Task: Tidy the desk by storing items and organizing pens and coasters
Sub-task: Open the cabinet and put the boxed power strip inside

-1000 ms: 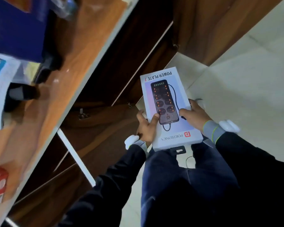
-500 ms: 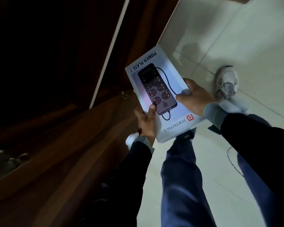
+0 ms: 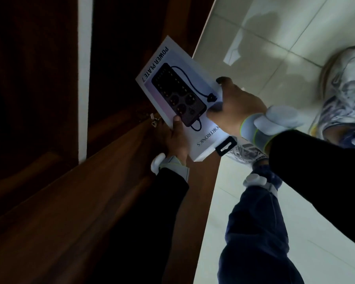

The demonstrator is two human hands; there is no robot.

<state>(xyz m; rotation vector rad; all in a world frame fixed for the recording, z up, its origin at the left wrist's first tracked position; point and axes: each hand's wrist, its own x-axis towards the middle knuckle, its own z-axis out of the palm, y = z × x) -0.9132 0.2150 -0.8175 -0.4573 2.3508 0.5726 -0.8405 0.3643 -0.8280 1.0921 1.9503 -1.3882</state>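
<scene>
I'm watching left hand [image 3: 174, 140] and right hand [image 3: 238, 107] both gripping the white box [image 3: 172, 64], wooden cabinet [image 3: 90, 191] looming just left, shoe [image 3: 344, 89] resting on tiled floor [image 3: 254, 48].

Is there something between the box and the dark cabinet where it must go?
Nothing visible stands in the way. The left hand and right hand hold the box right at the dark opening. The wooden door is by the left hand, not across the opening. The inside is too dark to check.
</scene>
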